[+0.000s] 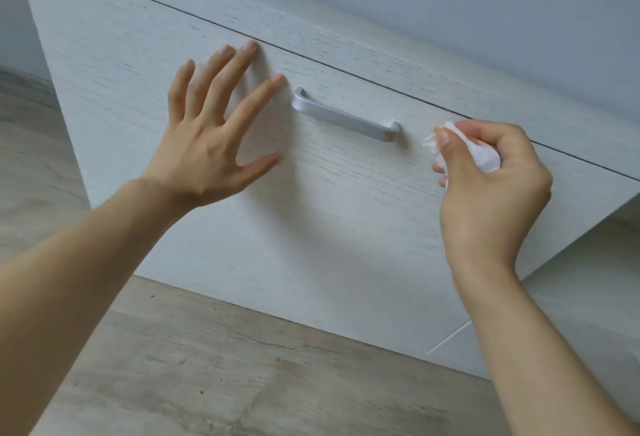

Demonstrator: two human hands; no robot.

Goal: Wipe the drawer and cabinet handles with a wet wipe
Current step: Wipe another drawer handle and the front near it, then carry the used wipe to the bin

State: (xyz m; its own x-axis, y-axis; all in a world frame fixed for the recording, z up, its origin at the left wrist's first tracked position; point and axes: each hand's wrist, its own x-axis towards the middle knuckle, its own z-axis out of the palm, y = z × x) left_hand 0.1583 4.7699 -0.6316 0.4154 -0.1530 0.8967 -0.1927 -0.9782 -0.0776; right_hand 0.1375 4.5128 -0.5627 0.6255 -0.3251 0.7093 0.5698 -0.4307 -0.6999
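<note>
A silver bar handle point(346, 117) sits on a whitewashed wood drawer front point(311, 220). My left hand point(214, 130) is spread flat against the drawer front just left of the handle, fingers apart, holding nothing. My right hand point(491, 186) hovers just right of the handle, fingers curled around a crumpled white wet wipe point(485, 156). The wipe pokes out past the thumb and does not touch the handle.
A dark seam point(346, 71) runs above the drawer front, with another pale wood panel point(381, 30) over it. Grey-brown wood-look floor point(242, 366) lies below. The cabinet's right side point(588, 297) recedes at the lower right.
</note>
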